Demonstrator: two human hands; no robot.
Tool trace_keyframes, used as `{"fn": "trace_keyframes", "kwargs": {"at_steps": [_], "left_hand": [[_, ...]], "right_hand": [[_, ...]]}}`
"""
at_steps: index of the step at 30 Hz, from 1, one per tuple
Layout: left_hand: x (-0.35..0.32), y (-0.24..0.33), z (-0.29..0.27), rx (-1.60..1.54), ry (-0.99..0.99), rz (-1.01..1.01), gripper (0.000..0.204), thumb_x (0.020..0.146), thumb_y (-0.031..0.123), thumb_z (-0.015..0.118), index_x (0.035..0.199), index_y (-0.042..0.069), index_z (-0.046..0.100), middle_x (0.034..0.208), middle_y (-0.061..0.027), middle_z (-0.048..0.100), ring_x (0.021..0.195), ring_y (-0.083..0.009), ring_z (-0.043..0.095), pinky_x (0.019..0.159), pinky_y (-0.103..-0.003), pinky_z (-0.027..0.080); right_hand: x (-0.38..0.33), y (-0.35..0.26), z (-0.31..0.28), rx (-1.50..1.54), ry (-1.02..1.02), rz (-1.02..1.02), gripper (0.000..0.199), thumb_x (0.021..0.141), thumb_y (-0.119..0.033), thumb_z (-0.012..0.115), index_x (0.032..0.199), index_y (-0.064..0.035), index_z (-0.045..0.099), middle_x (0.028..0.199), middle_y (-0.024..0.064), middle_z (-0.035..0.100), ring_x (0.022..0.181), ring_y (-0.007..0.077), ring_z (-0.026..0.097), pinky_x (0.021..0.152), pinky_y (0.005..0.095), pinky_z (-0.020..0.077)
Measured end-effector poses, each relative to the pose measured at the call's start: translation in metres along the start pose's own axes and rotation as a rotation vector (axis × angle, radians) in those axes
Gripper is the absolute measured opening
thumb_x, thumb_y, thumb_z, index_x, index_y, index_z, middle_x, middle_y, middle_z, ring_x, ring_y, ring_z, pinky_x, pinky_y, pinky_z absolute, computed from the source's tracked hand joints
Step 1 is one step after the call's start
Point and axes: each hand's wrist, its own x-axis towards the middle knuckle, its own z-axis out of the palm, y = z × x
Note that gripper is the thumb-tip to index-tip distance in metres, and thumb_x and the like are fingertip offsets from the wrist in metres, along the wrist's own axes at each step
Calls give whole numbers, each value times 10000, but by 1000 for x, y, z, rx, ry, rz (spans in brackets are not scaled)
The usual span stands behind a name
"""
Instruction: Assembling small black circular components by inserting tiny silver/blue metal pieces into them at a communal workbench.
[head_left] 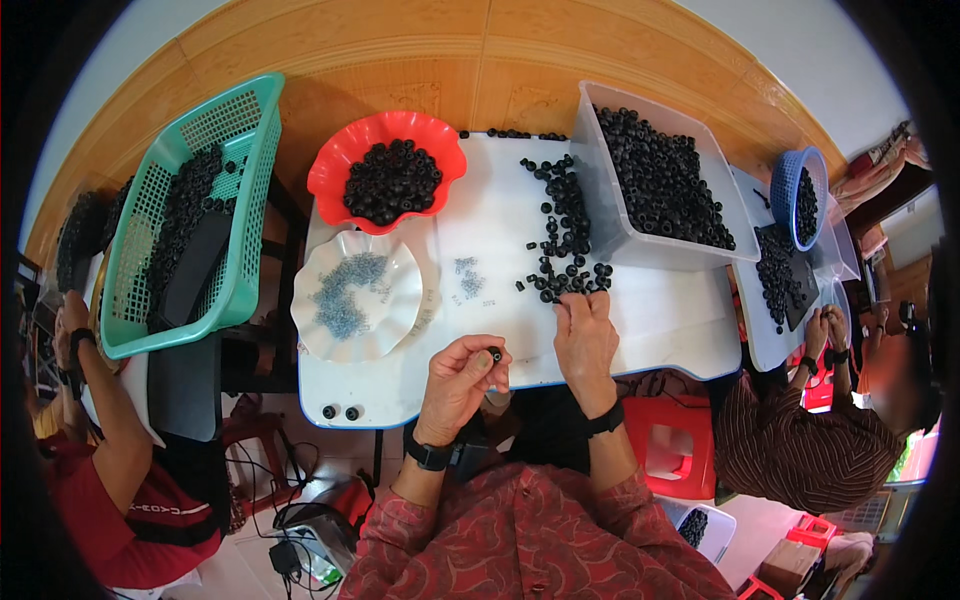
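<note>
My left hand (462, 385) is closed on a small black ring-shaped part (494, 354), pinched between thumb and fingers above the table's front edge. Over the white table (480, 220), my right hand (586, 340) reaches to a loose pile of black parts (568, 280); its fingertips touch the near edge of the pile, and whether they grip one is hidden. A white scalloped dish (402, 290) of small clear pieces (350, 295) stands left of my hands. More clear pieces (467, 280) lie in a little heap on the tabletop.
A red scalloped bowl (450, 160) and a grey plastic bin (640, 245) hold black parts at the back. Far left is a green basket (255, 200). Two black parts (340, 412) lie at the front left corner. People work at either side; a red stool (672, 440) stands right.
</note>
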Motion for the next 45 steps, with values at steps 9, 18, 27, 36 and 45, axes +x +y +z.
{"fn": "trace_keyframes", "kwargs": {"at_steps": [9,18,27,36,45], "left_hand": [[-1,0,-2,-4,19,1,265,980,102,568,1196,-49,588,1022,-145,666,789,-166,654,701,-298,561],[0,0,-1,-18,17,-2,264,979,102,570,1196,-47,589,1024,-143,666,783,-166,655,702,-294,561],[0,0,0,4,28,-6,249,978,105,570,1182,-35,598,1020,-138,664,784,-158,645,697,-295,553],[1,0,2,44,49,-9,247,977,94,571,1182,-39,608,1016,-124,675,777,-158,643,711,-307,563],[0,0,3,46,47,-6,250,978,102,573,1179,-41,612,986,-111,675,765,-155,637,700,-304,555]], "right_hand": [[-12,-13,-10,88,-69,-74,102,879,-96,639,960,-45,605,939,137,538,728,369,615,632,457,492],[-22,-13,-5,192,-74,-104,166,845,-30,662,1005,-34,616,926,123,568,723,316,637,613,395,508],[-24,-24,-16,358,-127,-103,134,859,-9,644,977,13,584,877,145,610,672,270,652,576,351,504],[-33,-47,-30,726,-254,-9,116,890,-6,658,986,28,601,818,68,680,697,91,642,614,244,513],[-32,-46,-31,932,-321,51,114,922,11,627,1034,29,613,868,59,692,777,86,650,703,219,533]]}}
